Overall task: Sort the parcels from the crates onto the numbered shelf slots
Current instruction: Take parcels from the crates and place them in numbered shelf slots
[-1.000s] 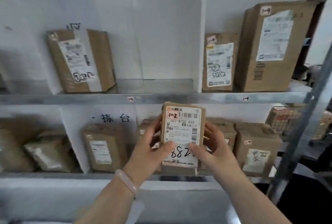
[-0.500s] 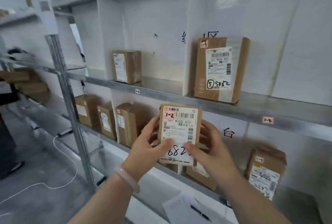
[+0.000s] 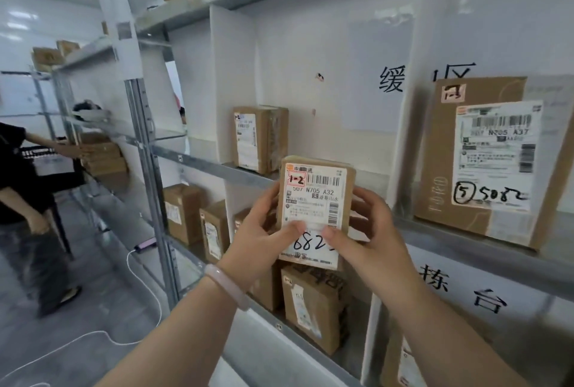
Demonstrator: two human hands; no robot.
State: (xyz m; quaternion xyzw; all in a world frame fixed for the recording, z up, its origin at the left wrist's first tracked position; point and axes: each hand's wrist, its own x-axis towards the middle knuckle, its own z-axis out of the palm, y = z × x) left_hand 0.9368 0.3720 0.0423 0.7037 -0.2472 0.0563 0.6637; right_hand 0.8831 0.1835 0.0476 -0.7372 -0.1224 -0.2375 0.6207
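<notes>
The parcel (image 3: 315,200) has moved left along the shelf (image 3: 217,170), nearer the 1-2 box (image 3: 259,138)

The parcel (image 3: 315,200) sits upright between the left hand (image 3: 261,237) and right hand (image 3: 372,231), before the middle shelf (image 3: 202,164). Behind it on that shelf a small box (image 3: 257,138) stands left of a divider (image 3: 414,113) (a larger box (image 3: 484,163) right of it). More boxes (image 3: 313,306) stand on the lower shelf (image 3: 298,338).
</notes>
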